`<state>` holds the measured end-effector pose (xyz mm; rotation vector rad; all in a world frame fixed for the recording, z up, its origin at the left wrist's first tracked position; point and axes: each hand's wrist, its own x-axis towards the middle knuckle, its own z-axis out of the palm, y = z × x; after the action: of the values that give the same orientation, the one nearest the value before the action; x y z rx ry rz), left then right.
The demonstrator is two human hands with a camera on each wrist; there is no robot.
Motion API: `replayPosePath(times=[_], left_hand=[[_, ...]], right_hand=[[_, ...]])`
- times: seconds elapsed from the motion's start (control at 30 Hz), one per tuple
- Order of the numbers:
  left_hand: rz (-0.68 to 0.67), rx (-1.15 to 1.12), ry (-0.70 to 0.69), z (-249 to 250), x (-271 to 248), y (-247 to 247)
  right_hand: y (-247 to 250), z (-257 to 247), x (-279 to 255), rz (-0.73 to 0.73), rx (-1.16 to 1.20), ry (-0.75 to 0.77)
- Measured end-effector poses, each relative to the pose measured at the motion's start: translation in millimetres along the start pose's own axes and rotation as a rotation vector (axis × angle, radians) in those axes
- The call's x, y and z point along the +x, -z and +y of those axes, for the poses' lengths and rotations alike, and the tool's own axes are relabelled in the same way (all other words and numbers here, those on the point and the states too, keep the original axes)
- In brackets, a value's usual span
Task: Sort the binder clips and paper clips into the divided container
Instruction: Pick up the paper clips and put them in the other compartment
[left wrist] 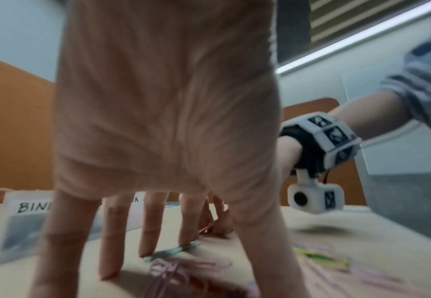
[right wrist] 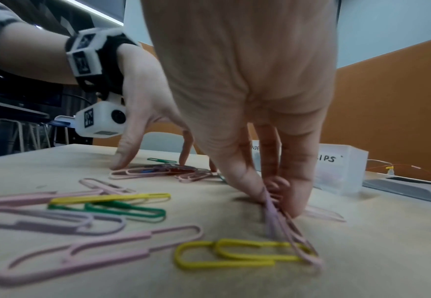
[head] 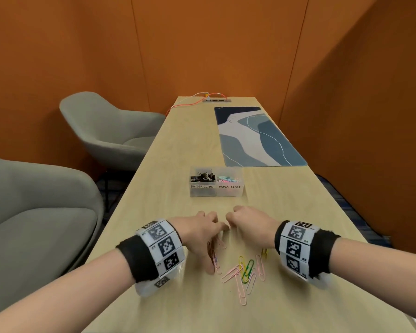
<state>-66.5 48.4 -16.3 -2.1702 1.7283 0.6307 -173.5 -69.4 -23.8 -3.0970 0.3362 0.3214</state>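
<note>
The clear divided container (head: 216, 191) stands mid-table; its left cell, labelled BINDER CLIPS, holds black binder clips (head: 202, 177), and its right cell, labelled PAPER CLIPS, holds coloured paper clips (head: 228, 180). Loose coloured paper clips (head: 246, 270) lie in front of it. My left hand (head: 213, 239) stands on spread, straight fingertips (left wrist: 108, 274) over a small heap of clips (left wrist: 173, 268), thumb (right wrist: 118, 161) pressing a pink one. My right hand (head: 238, 216) pinches a pink and purple paper clip bunch (right wrist: 276, 213) between thumb and fingers against the table.
A blue patterned desk mat (head: 257, 138) lies behind the container on the right. Two grey armchairs (head: 111, 131) (head: 34, 212) stand along the table's left edge. A power strip with an orange cable (head: 216, 100) sits at the far end. Orange walls close in.
</note>
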Motion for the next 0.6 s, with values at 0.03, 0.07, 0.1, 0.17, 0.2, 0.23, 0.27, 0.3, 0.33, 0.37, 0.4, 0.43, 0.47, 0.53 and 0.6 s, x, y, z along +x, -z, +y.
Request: replayPosePath(times=[0.03,0.07,0.1,0.17,0.2,0.23,0.27,0.3,0.33,0.37,0.4,0.43,0.47,0.53,0.6], left_hand=[[0.036,0.002,-0.016,-1,1,-2],[0.072,-0.01,-0.032,-2,2,-1],[0.109,-0.031,-0.044,-4,3,0],[0.184,-0.075,-0.061,-5,7,3],[0.219,-0.084,-0.067,-5,8,4],[0.251,-0.09,-0.072,-5,10,5],[0.274,-0.099,-0.073,-6,12,6],[0.293,-0.115,-0.071,-7,13,6],[0.306,-0.134,-0.068,-8,14,6],[0.318,-0.152,-0.065,-9,16,6],[0.328,-0.168,-0.061,-9,17,6],[0.337,-0.184,-0.055,-10,19,5],[0.343,-0.201,-0.047,-11,21,4],[0.356,-0.216,-0.035,-14,24,2],[0.377,-0.206,-0.036,-15,25,2]], right_hand=[[0,0,0,-0.001,0.009,0.0],[0,0,1,-0.002,0.024,0.0],[0,2,2,-0.002,0.047,-0.001],[0,8,4,0.001,0.105,-0.006],[1,12,6,0.01,0.134,-0.01],[1,16,8,0.024,0.163,-0.015],[2,19,9,0.041,0.194,-0.02],[2,22,10,0.057,0.226,-0.027],[3,25,10,0.069,0.259,-0.034],[4,28,11,0.077,0.291,-0.042],[4,31,12,0.082,0.323,-0.052],[4,34,13,0.085,0.361,-0.068],[5,37,15,0.086,0.407,-0.087],[11,42,20,0.089,0.522,-0.124],[23,45,26,0.11,0.623,-0.153]])
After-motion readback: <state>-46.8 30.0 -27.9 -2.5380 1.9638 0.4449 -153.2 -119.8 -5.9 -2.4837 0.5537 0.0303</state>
